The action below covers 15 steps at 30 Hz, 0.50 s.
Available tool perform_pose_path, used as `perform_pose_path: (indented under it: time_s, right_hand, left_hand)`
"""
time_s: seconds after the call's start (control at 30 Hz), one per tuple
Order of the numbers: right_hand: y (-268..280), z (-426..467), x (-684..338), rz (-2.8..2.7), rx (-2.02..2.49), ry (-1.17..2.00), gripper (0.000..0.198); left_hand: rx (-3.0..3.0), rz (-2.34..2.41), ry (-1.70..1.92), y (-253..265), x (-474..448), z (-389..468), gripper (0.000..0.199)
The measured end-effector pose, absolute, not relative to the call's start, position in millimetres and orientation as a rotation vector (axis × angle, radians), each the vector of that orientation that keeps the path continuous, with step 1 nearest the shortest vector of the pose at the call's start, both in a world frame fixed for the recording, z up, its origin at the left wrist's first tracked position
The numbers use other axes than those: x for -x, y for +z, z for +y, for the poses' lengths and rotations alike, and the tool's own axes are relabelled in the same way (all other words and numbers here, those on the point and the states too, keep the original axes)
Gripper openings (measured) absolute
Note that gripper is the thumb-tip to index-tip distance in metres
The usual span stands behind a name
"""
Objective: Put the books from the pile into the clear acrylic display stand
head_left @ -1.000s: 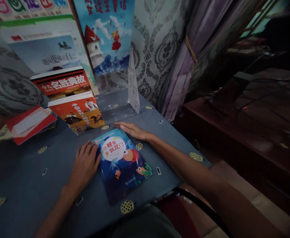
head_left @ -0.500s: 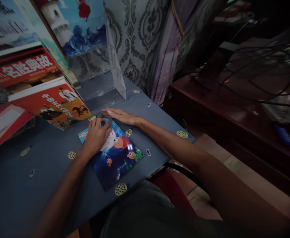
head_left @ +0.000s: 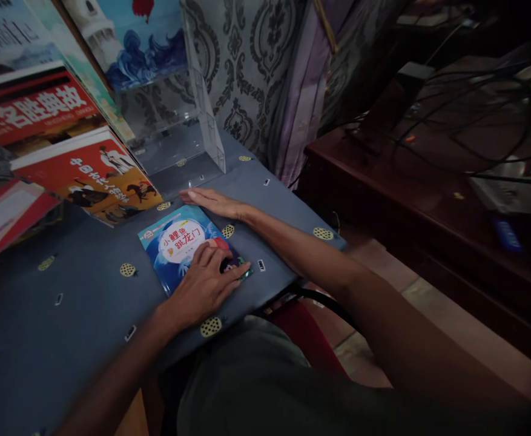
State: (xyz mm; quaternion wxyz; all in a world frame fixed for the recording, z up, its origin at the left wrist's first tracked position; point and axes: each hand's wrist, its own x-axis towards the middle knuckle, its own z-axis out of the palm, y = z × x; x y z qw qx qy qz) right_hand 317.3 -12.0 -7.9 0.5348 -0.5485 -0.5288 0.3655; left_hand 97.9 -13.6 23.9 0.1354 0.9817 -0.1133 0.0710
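A blue picture book (head_left: 165,257) with red Chinese characters on a white patch lies closed on the dark blue tablecloth (head_left: 88,321). Across its lower half rests my left hand (head_left: 208,275), open, palm down, with fingers spread; it hides part of the cover's fish drawing. At the book's top right corner is my right hand (head_left: 215,201), open and stretched out, its edge down on the cloth. Whether its fingers touch the book, I cannot tell.
An orange book (head_left: 111,175) and a red book (head_left: 38,109) lean in a clear plastic rack (head_left: 208,133) at the back left. A red-and-white booklet (head_left: 8,218) lies further left. On the right, a dark red wooden cabinet (head_left: 338,172) carries tangled black cables (head_left: 465,145).
My left hand has slid down the cover from the top toward the lower edge, uncovering the title. My right hand stays near the top corner. The view has shifted slightly.
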Motion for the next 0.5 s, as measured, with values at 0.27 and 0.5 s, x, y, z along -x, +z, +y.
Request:
perform_pose_path:
  time_s: [0.27,0.5]
  right_hand:
    - [-2,-20,-303,-1.525,1.597,0.566,0.053]
    - [-40,-12,-302,-1.849,1.751,0.093,0.055]
  left_hand:
    - [-2.822,-0.358,0.277,17,-98,-18,0.038]
    - [-3.226,-0.452,0.005,55,-95,-7,0.046]
